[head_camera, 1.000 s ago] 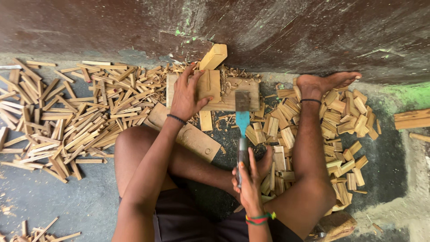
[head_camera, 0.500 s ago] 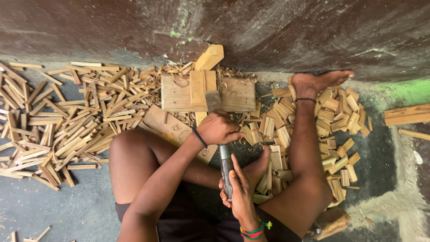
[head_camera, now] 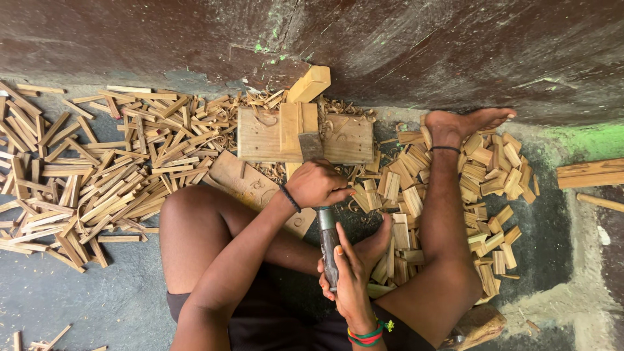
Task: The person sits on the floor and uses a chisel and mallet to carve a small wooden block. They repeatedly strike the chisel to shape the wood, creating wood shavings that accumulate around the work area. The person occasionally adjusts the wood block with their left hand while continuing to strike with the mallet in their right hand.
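I sit cross-legged on the floor. My right hand (head_camera: 349, 276), with bright bands at the wrist, grips the grey handle of a chopping tool (head_camera: 327, 237). The tool's blade (head_camera: 311, 145) rests on a narrow wooden strip (head_camera: 290, 127) lying across a flat wooden block (head_camera: 260, 135). My left hand (head_camera: 317, 184) is a closed fist over the tool's neck, just below the blade and beside the strip's near end. I cannot tell if it also pinches the strip.
A heap of long split sticks (head_camera: 97, 169) covers the floor on the left. Short cut wood pieces (head_camera: 484, 175) lie around my right foot (head_camera: 461, 122). A board (head_camera: 244, 182) lies by my knee, a thick offcut (head_camera: 309, 83) leans on the dark wall, and planks (head_camera: 588, 174) lie far right.
My left hand left the strip on the block and drew back to a fist over the tool's neck. The tool's blade moved forward onto the strip.
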